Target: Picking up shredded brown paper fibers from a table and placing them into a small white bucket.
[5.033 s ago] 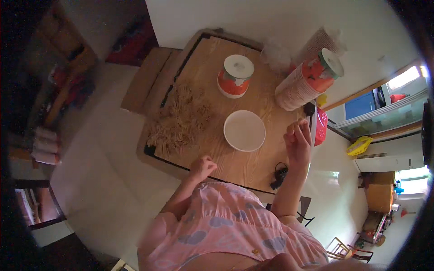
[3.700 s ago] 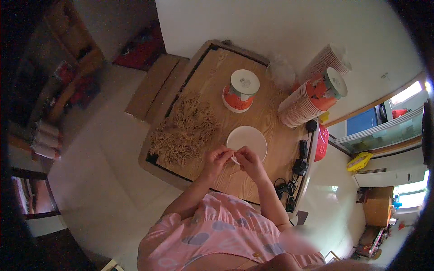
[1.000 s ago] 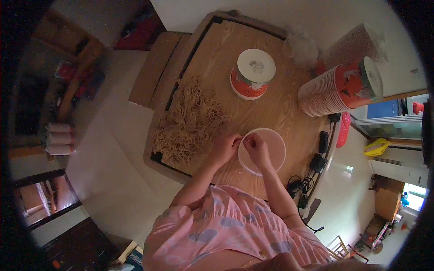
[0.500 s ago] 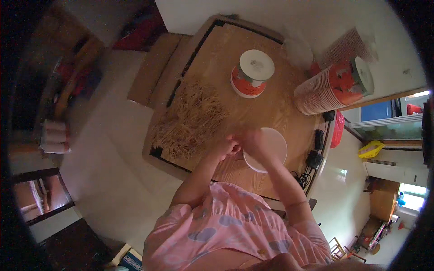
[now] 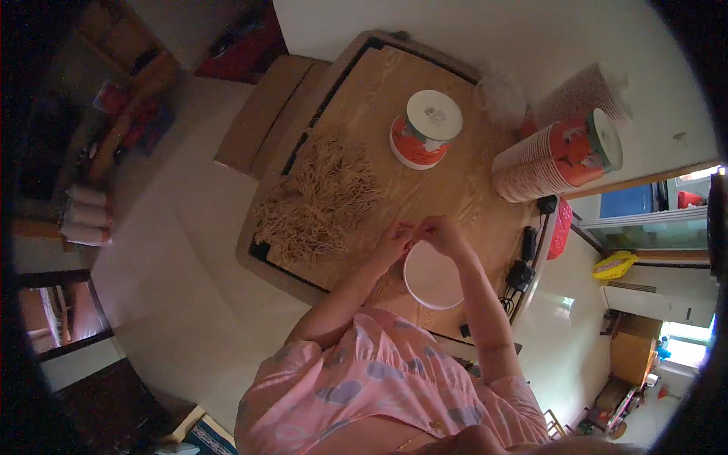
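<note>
Fingers of the left hand (image 5: pixel 392 243) and the right hand (image 5: pixel 444 231) meet, pinching a thin strand (image 5: pixel 415 225) just above the white bowl (image 5: pixel 432 274), at 3 o'clock from the strand pile (image 5: pixel 318 199). Strand looks light, dry, brittle; I would hold it gently near the ends.

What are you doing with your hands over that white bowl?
A person in a pink top sits at a wooden table. Both hands, left hand and right hand, meet just above the white bowl, fingertips pinched together on something too small to make out. A heap of thin tan strands lies to the left. Farther back are an orange tub and a stack of paper cups on its side.
</note>
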Tool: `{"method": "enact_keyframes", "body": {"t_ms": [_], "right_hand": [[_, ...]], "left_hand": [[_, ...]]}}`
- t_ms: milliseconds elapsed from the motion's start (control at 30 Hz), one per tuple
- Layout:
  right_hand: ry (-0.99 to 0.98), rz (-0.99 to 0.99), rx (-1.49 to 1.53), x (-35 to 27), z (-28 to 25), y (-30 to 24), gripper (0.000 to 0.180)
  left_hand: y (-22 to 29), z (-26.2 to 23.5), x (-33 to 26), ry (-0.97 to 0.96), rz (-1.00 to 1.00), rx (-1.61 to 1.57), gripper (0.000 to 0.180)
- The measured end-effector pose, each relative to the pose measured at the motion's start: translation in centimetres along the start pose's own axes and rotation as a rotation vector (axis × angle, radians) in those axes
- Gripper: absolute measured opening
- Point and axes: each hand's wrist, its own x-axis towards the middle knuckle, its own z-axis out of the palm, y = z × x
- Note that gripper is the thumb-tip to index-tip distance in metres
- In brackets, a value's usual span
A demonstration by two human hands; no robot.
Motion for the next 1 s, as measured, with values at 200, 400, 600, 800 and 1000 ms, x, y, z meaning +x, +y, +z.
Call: {"method": "enact_keyframes", "body": {"t_ms": [200, 400, 600, 800, 1000], "right_hand": [[0.071, -0.105, 0.174, -0.2, -0.1, -0.4, 0.004], [0.225, -0.090, 0.409, -0.4, 0.0, -1.0, 0.005], [0.368, -0.004, 0.267, -0.2, -1.4, -0.8, 0.019], [0.042, 0.051, -0.121, -0.2, -2.1, -2.2, 0.030], [-0.035, -0.091, -0.127, 0.4, -1.9, 0.0, 0.028]], "left_hand": [[-1.5, -0.7, 1.9, -0.146, 0.230, 0.102, 0.021], [-1.2, -0.1, 1.8, -0.079, 0.174, 0.367, 0.013], [0.3, 0.8, 0.2, 0.004, 0.428, 0.680, 0.012], [-1.4, 0.5, 1.4, 0.007, 0.515, 0.530, 0.010], [-2.7, -0.3, 2.7, -0.041, 0.492, 0.527, 0.012]]}}
